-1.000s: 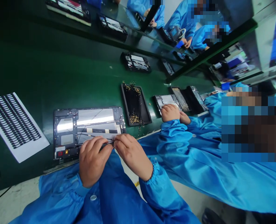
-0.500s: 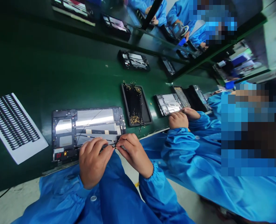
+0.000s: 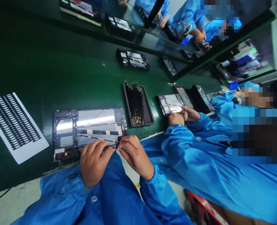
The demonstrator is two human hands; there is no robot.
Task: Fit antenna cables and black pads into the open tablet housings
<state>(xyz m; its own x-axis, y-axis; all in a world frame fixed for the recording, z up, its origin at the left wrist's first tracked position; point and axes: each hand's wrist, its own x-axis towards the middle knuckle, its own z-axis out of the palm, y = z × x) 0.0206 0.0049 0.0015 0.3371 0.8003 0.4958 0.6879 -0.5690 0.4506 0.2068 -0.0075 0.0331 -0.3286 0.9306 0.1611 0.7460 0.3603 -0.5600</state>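
Note:
An opened tablet (image 3: 96,116) lies on the green bench in front of me, its silver and black inner parts facing up. A thin black wire crosses it. My left hand (image 3: 95,162) is closed at the tablet's near edge, thumb and fingertips pinched toward the right. From the right, my right hand (image 3: 136,156) pinches at almost the same spot near the tablet's near right corner. A tiny dark and silvery part shows between the fingertips; its kind is too small to tell. The fingers hide part of the tablet's near edge.
Right of the tablet, a black tray (image 3: 149,109) holds several thin black cables with gold ends. A white sheet (image 3: 23,156) of black stickers lies left. More opened tablets (image 3: 133,59) stand farther back under a shelf. A co-worker's hands (image 3: 177,118) work at the right.
My hands stay pinched at the same corner with barely any movement. The co-worker's hands on the right have shifted, one lifting slightly. The view has tilted a little.

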